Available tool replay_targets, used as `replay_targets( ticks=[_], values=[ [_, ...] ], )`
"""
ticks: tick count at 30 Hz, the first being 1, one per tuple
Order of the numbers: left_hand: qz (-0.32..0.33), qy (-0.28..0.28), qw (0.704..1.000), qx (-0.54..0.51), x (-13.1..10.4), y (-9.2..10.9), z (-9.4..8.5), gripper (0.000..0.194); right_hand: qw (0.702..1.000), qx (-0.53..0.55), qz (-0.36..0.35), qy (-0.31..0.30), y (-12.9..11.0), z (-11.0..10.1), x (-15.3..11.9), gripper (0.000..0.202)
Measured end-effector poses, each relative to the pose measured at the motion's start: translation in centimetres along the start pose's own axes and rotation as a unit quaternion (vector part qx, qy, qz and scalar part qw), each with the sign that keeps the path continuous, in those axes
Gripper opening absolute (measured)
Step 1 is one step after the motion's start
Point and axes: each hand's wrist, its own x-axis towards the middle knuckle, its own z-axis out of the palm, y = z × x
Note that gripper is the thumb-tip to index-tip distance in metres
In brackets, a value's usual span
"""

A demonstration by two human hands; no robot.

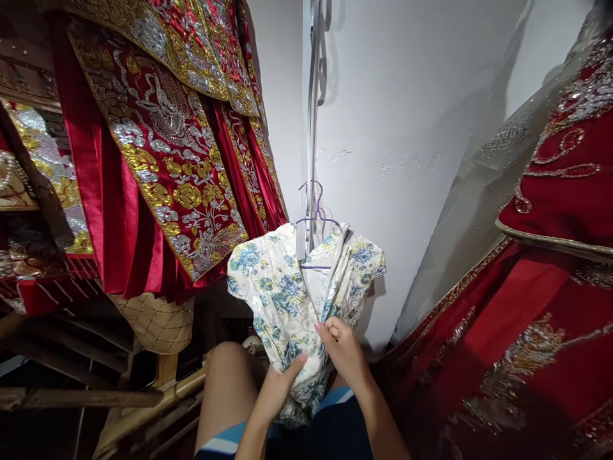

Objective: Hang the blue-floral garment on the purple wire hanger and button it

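A white dress (pixel 282 287) with blue and green flowers hangs in front of me on a purple wire hanger (pixel 318 214). Its V-shaped opening spreads apart at the top, and its lower part lies bunched between my knees. With thumb on top, my left hand (pixel 282 386) grips the cloth low on the left side. My right hand (pixel 345 351) pinches the fabric at the bottom of the opening, fingers curled in. Whether a zip pull sits between those fingertips is too small to tell.
Red robes with gold and silver embroidery (pixel 177 160) hang at the left. More red beaded clothing (pixel 565 255) is close on the right. A metal upright (pixel 312 96) stands by the white wall (pixel 407 115). Bamboo furniture (pixel 81 399) is at lower left.
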Motion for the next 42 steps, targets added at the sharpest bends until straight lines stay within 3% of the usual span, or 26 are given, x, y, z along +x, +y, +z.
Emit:
replay_targets(
  ticks=[6,9,11,13,15,17,19,22,24,28,33,36,39,42],
  values=[
    [-0.001,-0.006,1.0,0.026,-0.4,0.3,0.8,0.076,0.999,-0.032,0.019,-0.02,0.0,-0.1,0.3,0.039],
    [0.005,0.013,1.0,0.011,0.0,0.2,0.5,0.075,0.999,0.003,0.031,-0.041,0.3,-0.1,0.4,0.042],
    [0.029,0.076,0.996,0.019,0.5,-0.2,0.1,0.075,0.993,0.06,0.051,-0.085,0.4,0.0,0.3,0.042],
    [0.086,0.197,0.975,0.064,0.8,-0.5,-0.1,0.077,0.986,0.113,0.06,-0.111,0.4,0.0,0.2,0.042],
    [0.174,0.324,0.921,0.131,0.7,-0.7,0.0,0.079,0.983,0.14,0.057,-0.105,0.0,0.0,0.0,0.042],
    [0.256,0.371,0.875,0.178,0.5,-0.6,0.6,0.074,0.982,0.151,0.056,-0.098,-0.5,0.1,-0.2,0.043],
    [0.278,0.3,0.894,0.185,0.3,-0.3,1.6,0.06,0.979,0.162,0.056,-0.108,-1.1,0.4,-0.4,0.044],
    [0.228,0.122,0.95,0.174,0.6,-0.2,3.2,0.02,0.975,0.177,0.054,-0.125,-1.8,1.0,-0.5,0.041],
    [0.221,0.067,0.951,0.204,1.1,-0.4,3.7,0.015,0.974,0.187,0.06,-0.116,-2.2,1.0,0.1,0.04],
    [0.261,0.042,0.91,0.319,2.2,-1.7,3.6,0.024,0.973,0.218,0.053,-0.056,-4.0,-0.7,3.5,0.042],
    [0.285,0.02,0.859,0.424,2.9,-3.7,2.7,0.026,0.965,0.262,-0.002,-0.002,-9.4,-4.0,10.0,0.034],
    [0.281,0.002,0.845,0.455,3.1,-4.1,1.6,0.024,0.956,0.293,-0.003,0.032,-12.1,-4.6,12.4,0.028],
    [0.251,-0.009,0.852,0.46,3.8,-2.7,0.5,0.021,0.956,0.291,-0.025,0.022,-12.6,-4.2,12.8,0.027],
    [0.26,-0.025,0.879,0.398,5.0,1.3,0.5,0.017,0.961,0.272,-0.052,0.0,-11.8,-3.3,12.2,0.028]
  ],
)
